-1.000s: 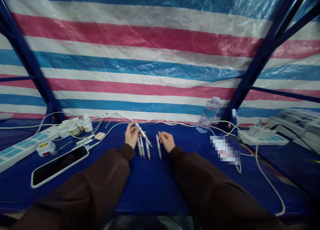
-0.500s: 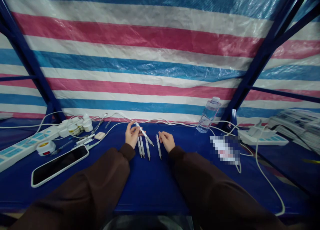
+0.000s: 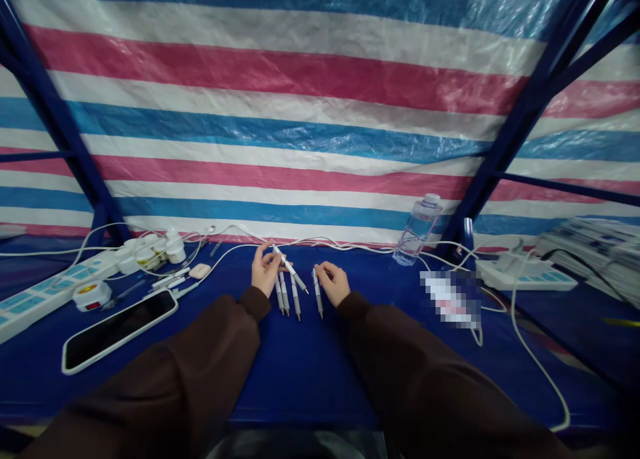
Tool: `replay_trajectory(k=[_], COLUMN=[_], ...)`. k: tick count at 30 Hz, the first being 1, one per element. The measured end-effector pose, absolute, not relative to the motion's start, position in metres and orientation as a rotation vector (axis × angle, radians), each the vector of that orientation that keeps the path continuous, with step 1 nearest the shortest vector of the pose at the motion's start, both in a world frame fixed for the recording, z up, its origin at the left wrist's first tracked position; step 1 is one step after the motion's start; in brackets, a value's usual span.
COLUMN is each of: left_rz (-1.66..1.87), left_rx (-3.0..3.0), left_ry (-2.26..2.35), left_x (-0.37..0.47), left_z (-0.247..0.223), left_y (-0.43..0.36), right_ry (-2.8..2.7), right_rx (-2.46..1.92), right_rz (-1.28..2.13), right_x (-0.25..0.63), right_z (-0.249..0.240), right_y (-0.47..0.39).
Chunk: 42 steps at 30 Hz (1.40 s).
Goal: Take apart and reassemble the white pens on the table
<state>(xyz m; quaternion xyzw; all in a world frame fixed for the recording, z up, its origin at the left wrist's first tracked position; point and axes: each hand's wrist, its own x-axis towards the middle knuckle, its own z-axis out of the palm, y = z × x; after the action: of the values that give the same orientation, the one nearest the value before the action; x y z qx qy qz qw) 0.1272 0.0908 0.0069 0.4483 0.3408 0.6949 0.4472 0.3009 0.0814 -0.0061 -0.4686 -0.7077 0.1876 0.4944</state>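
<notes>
My left hand (image 3: 265, 271) pinches a white pen (image 3: 291, 270), which slants down to the right with its grey tip lowest. Beneath it, several similar white pens lie side by side on the blue table, among them one pen (image 3: 297, 299); their upper ends are partly hidden by my left fingers. Further right another white pen (image 3: 319, 298) lies apart, its tip toward me. Curled fingers of my right hand (image 3: 334, 282) are closed at that pen's upper end; the fingertips' exact hold is hard to see.
On the left are a phone (image 3: 120, 329), a power strip (image 3: 60, 289), a white earbud case (image 3: 200, 271), chargers and cables. A clear bottle (image 3: 417, 229) stands back right, near another power strip (image 3: 530, 276) and stacked papers (image 3: 595, 256). Striped sheeting (image 3: 300, 126) hangs behind the table.
My right hand has shifted slightly left, so its fingertips now meet the upper end of the separate pen. My left hand and its pen have barely moved.
</notes>
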Motion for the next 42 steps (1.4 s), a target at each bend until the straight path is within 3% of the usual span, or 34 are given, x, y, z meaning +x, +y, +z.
replay_trajectory(k=[5,19,31,37,42], left_rz=[1.719,1.728,1.569,1.502,1.121], left_rx=[1.181,1.2,1.369,1.662,2.203], left_ry=[0.857,0.902,0.963,1.348,1.699], left_x=[0.128,0.127,0.13,0.124,0.123], left_z=[0.007,0.006,0.006,-0.005,-0.005], left_y=[0.09,0.091,0.085,0.091,0.086], right_ry=[-1.947,-1.861,-2.404,-2.36,-2.32], right_rx=[-1.152,-1.248,-1.154,-1.403,-1.546], right_rz=[0.118,0.168,-0.133,-0.209,-0.253], right_x=[0.3,0.302,0.287,0.282,0.28], right_z=[-0.001,-0.001,0.017,0.009,0.002], right_y=[0.071,0.076,0.048,0.047,0.046])
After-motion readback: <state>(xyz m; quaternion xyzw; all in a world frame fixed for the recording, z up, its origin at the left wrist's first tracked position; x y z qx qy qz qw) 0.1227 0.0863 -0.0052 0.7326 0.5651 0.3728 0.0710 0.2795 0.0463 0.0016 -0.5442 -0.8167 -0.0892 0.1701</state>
